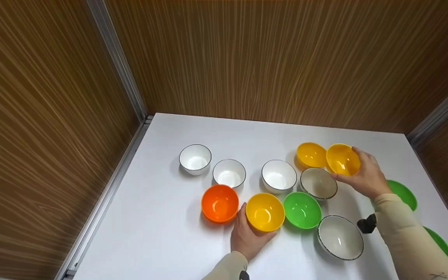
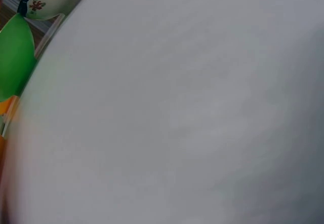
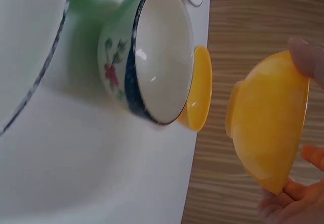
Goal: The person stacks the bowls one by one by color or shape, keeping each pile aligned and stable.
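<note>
My left hand (image 1: 248, 238) grips a yellow bowl (image 1: 265, 212) at its near left side, fingers and thumb spread around the wall. An orange bowl (image 1: 220, 203) is just left of it and a green bowl (image 1: 302, 210) just right. Farther back, my right hand (image 1: 368, 178) pinches another yellow bowl (image 1: 343, 160) between thumb and fingers, its opening facing the head camera. Seen from the right wrist, this held bowl (image 3: 271, 122) is raised above the table, with a third yellow bowl (image 3: 200, 89) behind a flowered, dark-rimmed bowl (image 3: 164, 57).
Three white bowls with thin dark rims, one at the far left (image 1: 195, 159), stand across the table's back. A larger dark-rimmed bowl (image 1: 340, 237) sits near the right forearm. Green bowls (image 1: 403, 194) are partly hidden by the right arm. Wood-grain panels (image 1: 255, 62) enclose the table.
</note>
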`<state>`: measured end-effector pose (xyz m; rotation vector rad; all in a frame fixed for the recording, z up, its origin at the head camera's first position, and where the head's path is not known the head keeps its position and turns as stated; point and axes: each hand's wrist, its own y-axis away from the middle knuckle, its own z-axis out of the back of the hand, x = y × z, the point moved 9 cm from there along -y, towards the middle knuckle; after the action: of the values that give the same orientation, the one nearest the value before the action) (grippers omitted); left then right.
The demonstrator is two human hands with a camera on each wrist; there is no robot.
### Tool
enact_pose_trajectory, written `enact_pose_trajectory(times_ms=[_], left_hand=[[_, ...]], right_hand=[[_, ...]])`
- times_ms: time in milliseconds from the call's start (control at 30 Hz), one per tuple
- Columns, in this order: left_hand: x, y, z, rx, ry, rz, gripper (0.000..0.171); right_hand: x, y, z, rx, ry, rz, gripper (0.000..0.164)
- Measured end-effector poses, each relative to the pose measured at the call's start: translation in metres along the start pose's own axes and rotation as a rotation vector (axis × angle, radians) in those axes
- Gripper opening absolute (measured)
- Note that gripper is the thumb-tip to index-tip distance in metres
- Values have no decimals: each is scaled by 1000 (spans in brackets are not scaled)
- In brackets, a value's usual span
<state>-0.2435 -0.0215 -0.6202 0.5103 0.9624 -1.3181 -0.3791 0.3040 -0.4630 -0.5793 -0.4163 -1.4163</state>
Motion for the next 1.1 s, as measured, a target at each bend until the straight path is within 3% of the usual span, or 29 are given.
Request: enact_pose_trajectory(times_ms=[467, 1100], left_hand=[[0, 0, 0, 7, 8, 12, 118], [4, -2, -3, 39, -42, 23, 117]], right_hand=[[55, 7, -22, 61, 3, 125, 107], [138, 43, -73, 168, 68, 430, 106]])
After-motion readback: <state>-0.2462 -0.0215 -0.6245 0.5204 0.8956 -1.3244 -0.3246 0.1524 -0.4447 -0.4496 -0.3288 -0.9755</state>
